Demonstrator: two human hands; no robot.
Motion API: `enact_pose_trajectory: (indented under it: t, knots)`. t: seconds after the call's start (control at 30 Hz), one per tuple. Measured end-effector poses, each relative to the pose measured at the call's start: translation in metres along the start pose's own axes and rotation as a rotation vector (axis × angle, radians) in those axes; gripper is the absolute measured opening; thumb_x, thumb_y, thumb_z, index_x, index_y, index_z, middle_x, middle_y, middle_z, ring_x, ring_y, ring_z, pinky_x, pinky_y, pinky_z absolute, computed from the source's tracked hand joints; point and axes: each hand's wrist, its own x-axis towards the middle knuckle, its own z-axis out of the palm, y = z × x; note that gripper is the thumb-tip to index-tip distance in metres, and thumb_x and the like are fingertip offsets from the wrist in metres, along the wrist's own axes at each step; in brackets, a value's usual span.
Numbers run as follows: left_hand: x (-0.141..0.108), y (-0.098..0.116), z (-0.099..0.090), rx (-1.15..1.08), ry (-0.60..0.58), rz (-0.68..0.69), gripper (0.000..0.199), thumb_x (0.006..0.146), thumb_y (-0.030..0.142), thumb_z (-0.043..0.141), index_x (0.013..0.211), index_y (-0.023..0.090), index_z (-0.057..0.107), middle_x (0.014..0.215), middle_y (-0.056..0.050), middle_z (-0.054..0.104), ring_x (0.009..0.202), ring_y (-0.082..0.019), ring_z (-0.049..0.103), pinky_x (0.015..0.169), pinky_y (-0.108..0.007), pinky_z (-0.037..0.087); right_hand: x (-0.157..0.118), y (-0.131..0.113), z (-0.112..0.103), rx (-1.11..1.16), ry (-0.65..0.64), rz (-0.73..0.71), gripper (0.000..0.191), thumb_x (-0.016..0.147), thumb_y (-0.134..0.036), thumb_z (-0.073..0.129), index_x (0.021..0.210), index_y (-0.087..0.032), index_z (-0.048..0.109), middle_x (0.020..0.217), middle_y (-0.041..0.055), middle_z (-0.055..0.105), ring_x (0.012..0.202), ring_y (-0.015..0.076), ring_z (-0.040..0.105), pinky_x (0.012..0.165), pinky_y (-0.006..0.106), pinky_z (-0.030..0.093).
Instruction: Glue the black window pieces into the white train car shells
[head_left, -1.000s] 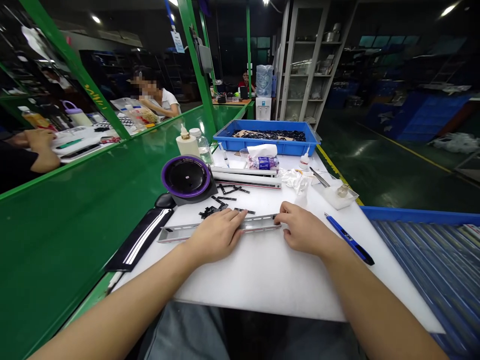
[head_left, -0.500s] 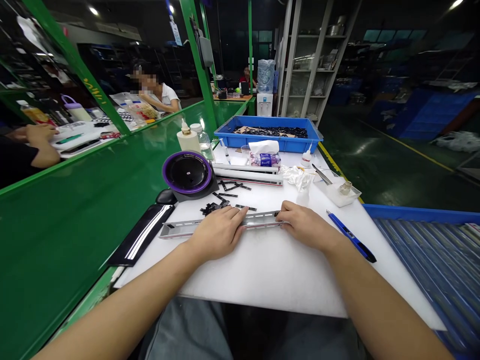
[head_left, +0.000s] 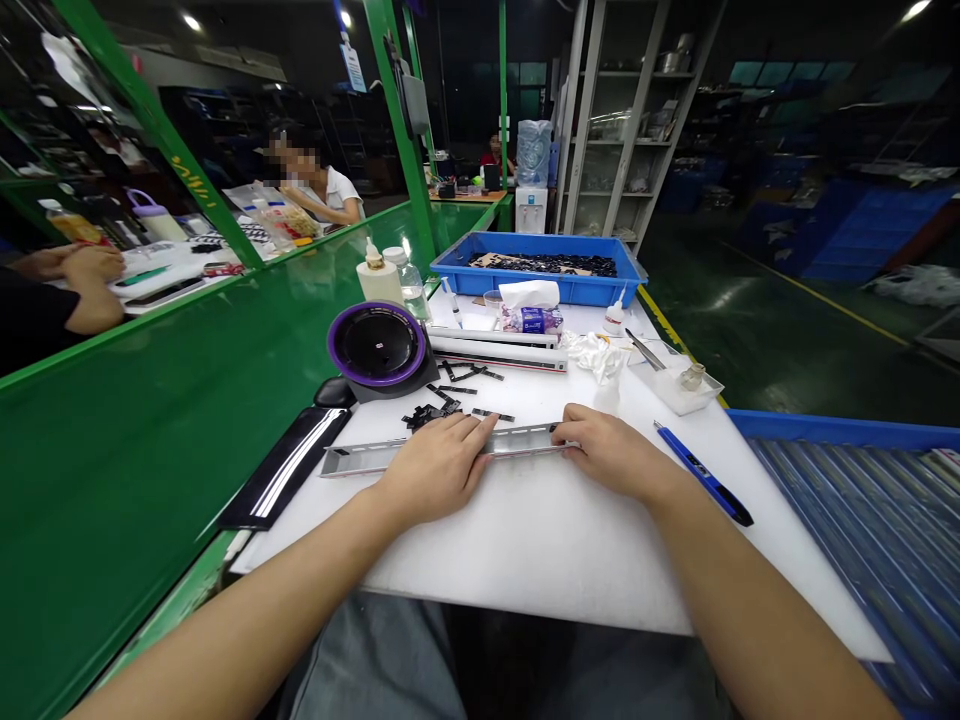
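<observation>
A long grey channel-shaped piece (head_left: pixel 367 458) with slots along its far wall lies across the white table, its hollow side up. My left hand (head_left: pixel 436 462) lies over its middle, thumb at the near wall and fingers at the far wall, gripping it. At the right end, my right hand (head_left: pixel 600 448) has its fingertips closed on the piece, curled into the channel. Anything small under those fingertips is hidden. Just beyond the piece is a loose heap of thin black strips (head_left: pixel 431 412), and one strip (head_left: pixel 493 415) lies near my left fingertips.
Behind are a purple-rimmed black dish (head_left: pixel 377 343), white long pieces (head_left: pixel 499 354), crumpled tissue (head_left: pixel 596 357) and a blue bin (head_left: pixel 536 288). At right are a blue cutter (head_left: pixel 703 474) and a shallow clear tray (head_left: pixel 686 390). People sit beyond the green partition (head_left: pixel 187 380).
</observation>
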Motion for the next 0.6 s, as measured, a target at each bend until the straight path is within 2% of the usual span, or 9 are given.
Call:
enact_pose_trajectory:
  t: [0.17,0.27,0.33,0.43,0.5,0.6]
  knots:
    - [0.003,0.003,0.000,-0.002,0.000,-0.002,0.050,0.099,0.032,0.035,0.141,0.008,0.043,0.120,-0.016,0.065,0.110,-0.029,0.058,0.097,-0.047,0.048,0.001,-0.001,0.000,0.004,0.015,0.015,0.017,0.089,-0.012,0.052,0.090,-0.022,0.066,0.095,0.0019,0.060,0.078,0.0139,0.059,0.070,0.027,0.041]
    - [-0.005,-0.001,-0.012,0.002,0.025,0.007,0.052,0.097,0.034,0.042,0.144,0.011,0.039,0.127,-0.016,0.062,0.116,-0.029,0.056,0.099,-0.047,0.046,0.001,-0.002,0.000,0.015,0.011,0.006,0.020,0.088,-0.010,0.051,0.089,-0.022,0.067,0.096,0.0025,0.062,0.081,0.0151,0.060,0.073,0.028,0.043]
    - [-0.024,-0.012,-0.027,0.008,0.078,0.014,0.051,0.092,0.032,0.050,0.139,0.014,0.043,0.136,-0.015,0.057,0.126,-0.029,0.051,0.105,-0.048,0.042,0.001,-0.001,0.001,0.025,0.008,0.008,0.022,0.087,-0.009,0.050,0.089,-0.023,0.067,0.097,0.0027,0.062,0.082,0.0156,0.060,0.073,0.028,0.043]
    - [-0.067,-0.037,-0.049,0.030,0.159,-0.040,0.031,0.086,0.025,0.053,0.116,0.017,0.056,0.143,-0.013,0.052,0.133,-0.029,0.045,0.110,-0.048,0.038,0.001,0.003,0.005,0.026,0.002,0.025,0.024,0.087,-0.010,0.048,0.090,-0.024,0.067,0.099,0.0028,0.063,0.079,0.0160,0.061,0.070,0.029,0.044]
    - [-0.097,-0.054,-0.058,0.050,0.138,-0.140,0.022,0.084,0.022,0.052,0.105,0.019,0.058,0.145,-0.012,0.049,0.134,-0.029,0.043,0.110,-0.050,0.039,0.001,0.005,0.008,0.019,0.001,0.034,0.024,0.086,-0.011,0.048,0.089,-0.025,0.067,0.100,0.0026,0.063,0.078,0.0162,0.061,0.068,0.030,0.045]
    - [-0.128,-0.071,-0.058,0.041,0.020,-0.267,0.026,0.082,0.020,0.051,0.107,0.021,0.059,0.152,-0.012,0.039,0.139,-0.029,0.039,0.112,-0.050,0.039,0.002,0.006,0.012,0.018,0.008,0.042,0.022,0.086,-0.012,0.048,0.088,-0.025,0.066,0.100,0.0032,0.064,0.076,0.0165,0.061,0.065,0.030,0.045]
